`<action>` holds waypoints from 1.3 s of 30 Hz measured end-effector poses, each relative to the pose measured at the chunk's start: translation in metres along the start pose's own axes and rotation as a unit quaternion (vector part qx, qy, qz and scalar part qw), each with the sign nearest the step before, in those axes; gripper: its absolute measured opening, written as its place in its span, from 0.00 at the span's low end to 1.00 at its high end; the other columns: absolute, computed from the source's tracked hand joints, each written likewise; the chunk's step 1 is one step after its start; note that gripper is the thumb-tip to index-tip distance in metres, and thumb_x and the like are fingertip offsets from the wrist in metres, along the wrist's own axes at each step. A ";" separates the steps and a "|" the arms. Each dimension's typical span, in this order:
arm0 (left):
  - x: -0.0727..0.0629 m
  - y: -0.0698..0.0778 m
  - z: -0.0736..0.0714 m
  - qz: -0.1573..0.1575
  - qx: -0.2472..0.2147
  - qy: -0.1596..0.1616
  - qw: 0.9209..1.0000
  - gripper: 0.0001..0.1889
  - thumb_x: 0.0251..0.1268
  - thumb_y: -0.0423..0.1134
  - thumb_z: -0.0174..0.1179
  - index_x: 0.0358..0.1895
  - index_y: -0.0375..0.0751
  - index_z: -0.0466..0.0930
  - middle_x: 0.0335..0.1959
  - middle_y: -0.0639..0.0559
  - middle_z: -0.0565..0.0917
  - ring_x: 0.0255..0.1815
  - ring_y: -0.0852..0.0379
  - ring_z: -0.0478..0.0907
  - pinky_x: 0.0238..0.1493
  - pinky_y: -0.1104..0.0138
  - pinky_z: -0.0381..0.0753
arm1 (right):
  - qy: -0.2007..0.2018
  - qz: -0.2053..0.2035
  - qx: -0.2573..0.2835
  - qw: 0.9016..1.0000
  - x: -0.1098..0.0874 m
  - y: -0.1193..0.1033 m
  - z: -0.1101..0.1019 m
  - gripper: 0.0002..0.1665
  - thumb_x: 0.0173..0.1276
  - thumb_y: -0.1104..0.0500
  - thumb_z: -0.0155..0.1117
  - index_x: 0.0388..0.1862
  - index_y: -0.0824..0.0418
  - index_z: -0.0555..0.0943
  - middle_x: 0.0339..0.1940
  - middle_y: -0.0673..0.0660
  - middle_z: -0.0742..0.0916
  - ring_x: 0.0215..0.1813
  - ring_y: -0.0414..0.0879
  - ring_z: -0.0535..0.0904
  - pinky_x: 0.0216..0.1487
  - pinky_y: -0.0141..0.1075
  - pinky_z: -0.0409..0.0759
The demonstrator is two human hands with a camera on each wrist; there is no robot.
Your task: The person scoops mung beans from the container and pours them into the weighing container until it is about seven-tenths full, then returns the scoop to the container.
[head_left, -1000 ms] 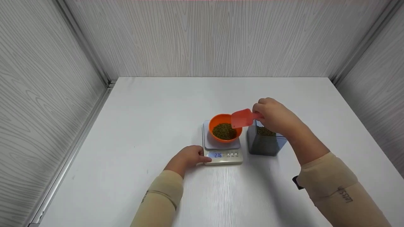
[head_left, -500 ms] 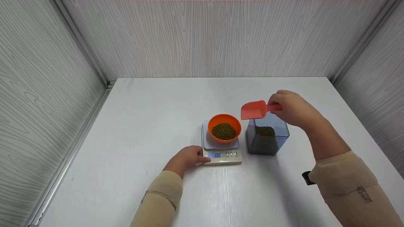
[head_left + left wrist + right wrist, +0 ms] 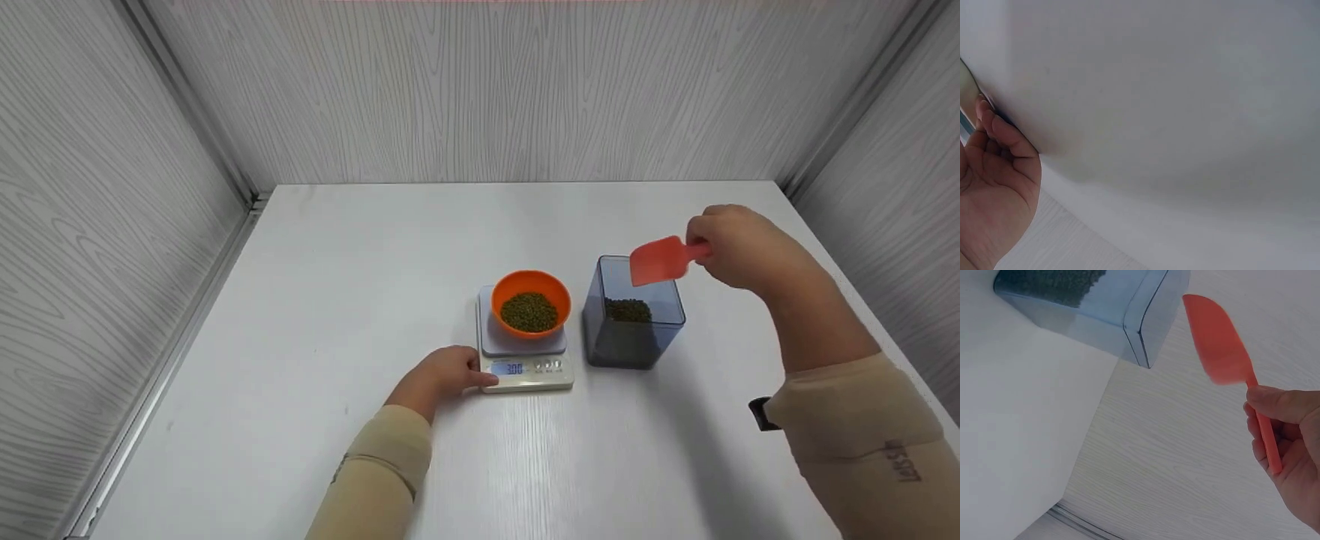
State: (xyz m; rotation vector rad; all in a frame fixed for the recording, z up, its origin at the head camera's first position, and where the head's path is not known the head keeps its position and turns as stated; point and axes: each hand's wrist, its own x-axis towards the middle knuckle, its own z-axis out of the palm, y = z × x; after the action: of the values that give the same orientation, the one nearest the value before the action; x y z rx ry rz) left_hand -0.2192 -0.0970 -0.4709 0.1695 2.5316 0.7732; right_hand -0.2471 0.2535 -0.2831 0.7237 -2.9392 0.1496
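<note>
My right hand (image 3: 750, 244) grips the handle of a red plastic scoop (image 3: 658, 261), its blade over the back right of a clear bluish container (image 3: 626, 345). Small green-brown pellets (image 3: 628, 310) lie in that container. In the right wrist view the thumb presses the scoop's handle (image 3: 1268, 439) against curled fingers. A digital scale (image 3: 559, 373) reads 3.00 and bears an orange bowl (image 3: 531, 279) with pellets in it. My left hand (image 3: 448, 371) holds the scale's front left corner, thumb on top near the display. In the left wrist view the left fingers (image 3: 1008, 135) curl against the scale's edge.
All stands on a white table (image 3: 360, 255). Wood-grain panels rise at the back (image 3: 480, 90), left (image 3: 97, 225) and right (image 3: 885, 195). The container stands just right of the scale, with a small gap between them.
My right hand has moved right and back with the scoop, from the bowl to the container. The scale's reading rose from 2.76 to 3.00. The left hand stays on the scale.
</note>
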 end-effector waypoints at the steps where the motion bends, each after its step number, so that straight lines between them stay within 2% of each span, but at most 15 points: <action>1: 0.000 0.000 0.000 -0.001 -0.003 0.000 1.000 0.18 0.52 0.57 0.63 0.26 0.46 0.73 0.22 0.54 0.71 0.29 0.55 0.68 0.31 0.65 0.65 | -0.005 -0.004 -0.015 1.000 0.001 -0.002 0.002 0.10 0.49 0.78 0.58 0.29 0.67 0.78 0.26 0.59 0.77 0.31 0.53 0.72 0.33 0.45 0.74; 4: -0.001 0.000 0.000 -0.003 -0.011 0.001 1.000 0.18 0.51 0.57 0.63 0.26 0.46 0.73 0.22 0.54 0.70 0.29 0.55 0.68 0.31 0.65 0.64 | -0.025 -0.027 -0.072 0.997 0.004 -0.010 0.012 0.12 0.47 0.79 0.57 0.29 0.68 0.78 0.26 0.60 0.77 0.31 0.55 0.72 0.34 0.46 0.74; 8: -0.002 0.000 0.000 -0.001 -0.015 0.002 1.000 0.18 0.51 0.57 0.63 0.26 0.46 0.72 0.22 0.54 0.70 0.29 0.55 0.68 0.31 0.64 0.64 | -0.035 -0.067 -0.153 0.985 0.008 -0.022 0.028 0.14 0.43 0.78 0.62 0.32 0.69 0.79 0.27 0.63 0.78 0.34 0.57 0.73 0.37 0.46 0.73; 11: -0.003 0.000 0.000 -0.008 -0.018 0.002 1.000 0.18 0.51 0.57 0.64 0.26 0.46 0.72 0.22 0.54 0.70 0.30 0.55 0.68 0.32 0.64 0.64 | -0.037 -0.087 -0.199 0.975 0.012 -0.028 0.040 0.18 0.40 0.73 0.69 0.34 0.68 0.79 0.30 0.63 0.79 0.36 0.57 0.74 0.41 0.45 0.73; 15: -0.003 0.000 0.000 -0.011 -0.017 0.001 1.000 0.19 0.51 0.57 0.64 0.26 0.46 0.72 0.22 0.54 0.70 0.30 0.55 0.68 0.31 0.64 0.64 | -0.036 -0.107 -0.240 0.964 0.017 -0.034 0.054 0.17 0.40 0.67 0.73 0.32 0.66 0.80 0.29 0.61 0.79 0.37 0.55 0.73 0.41 0.44 0.73; 17: -0.002 0.000 0.000 -0.007 -0.012 0.001 1.000 0.19 0.51 0.57 0.63 0.26 0.46 0.72 0.22 0.54 0.70 0.29 0.55 0.68 0.31 0.65 0.64 | -0.033 -0.115 -0.255 0.959 0.020 -0.035 0.060 0.13 0.43 0.65 0.72 0.30 0.65 0.80 0.28 0.60 0.78 0.35 0.54 0.72 0.40 0.42 0.72; 20: -0.001 -0.001 0.001 0.000 -0.008 0.005 1.000 0.19 0.51 0.57 0.64 0.24 0.46 0.71 0.21 0.54 0.69 0.28 0.56 0.67 0.30 0.65 0.63 | -0.024 -0.124 -0.277 0.953 0.021 -0.036 0.068 0.08 0.54 0.61 0.68 0.28 0.65 0.81 0.26 0.59 0.78 0.34 0.52 0.72 0.38 0.41 0.72; 23: 0.000 -0.002 0.002 0.001 -0.012 0.008 1.000 0.18 0.51 0.56 0.64 0.24 0.46 0.71 0.21 0.55 0.69 0.28 0.56 0.67 0.30 0.65 0.63 | -0.018 -0.129 -0.298 0.946 0.022 -0.035 0.074 0.09 0.62 0.59 0.62 0.28 0.65 0.82 0.25 0.58 0.78 0.34 0.51 0.73 0.39 0.40 0.73; 25: 0.001 -0.002 0.002 -0.001 -0.016 0.007 1.000 0.18 0.51 0.56 0.64 0.25 0.46 0.71 0.21 0.54 0.69 0.29 0.56 0.67 0.30 0.65 0.63 | -0.018 -0.132 -0.307 0.942 0.022 -0.035 0.077 0.09 0.62 0.59 0.62 0.29 0.65 0.82 0.26 0.59 0.78 0.35 0.51 0.73 0.40 0.40 0.73; 30: 0.001 -0.003 0.002 -0.004 -0.014 0.006 1.000 0.18 0.51 0.57 0.64 0.26 0.47 0.72 0.23 0.54 0.70 0.31 0.55 0.68 0.32 0.64 0.64 | -0.033 -0.137 -0.305 0.942 0.023 -0.028 0.084 0.03 0.56 0.64 0.66 0.29 0.64 0.81 0.26 0.59 0.77 0.36 0.52 0.72 0.41 0.41 0.72; 35: 0.002 -0.002 0.002 -0.005 -0.009 0.005 1.000 0.18 0.51 0.57 0.63 0.26 0.46 0.72 0.24 0.54 0.71 0.32 0.55 0.68 0.34 0.64 0.64 | -0.060 -0.135 -0.280 0.949 0.026 -0.020 0.090 0.13 0.44 0.69 0.72 0.32 0.64 0.81 0.29 0.60 0.78 0.38 0.54 0.72 0.46 0.43 0.72; 39: 0.002 -0.001 0.002 -0.007 -0.008 0.006 1.000 0.19 0.51 0.57 0.63 0.26 0.46 0.71 0.23 0.54 0.70 0.31 0.55 0.68 0.33 0.64 0.64 | -0.082 -0.134 -0.248 0.956 0.028 -0.017 0.092 0.16 0.42 0.69 0.73 0.33 0.65 0.81 0.31 0.60 0.79 0.39 0.54 0.73 0.47 0.44 0.73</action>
State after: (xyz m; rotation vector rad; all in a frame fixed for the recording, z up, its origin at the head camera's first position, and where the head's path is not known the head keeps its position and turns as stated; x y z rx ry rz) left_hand -0.2195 -0.0965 -0.4738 0.1419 2.5346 0.7902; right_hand -0.2712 0.2150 -0.3692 1.0649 -2.7903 -0.6753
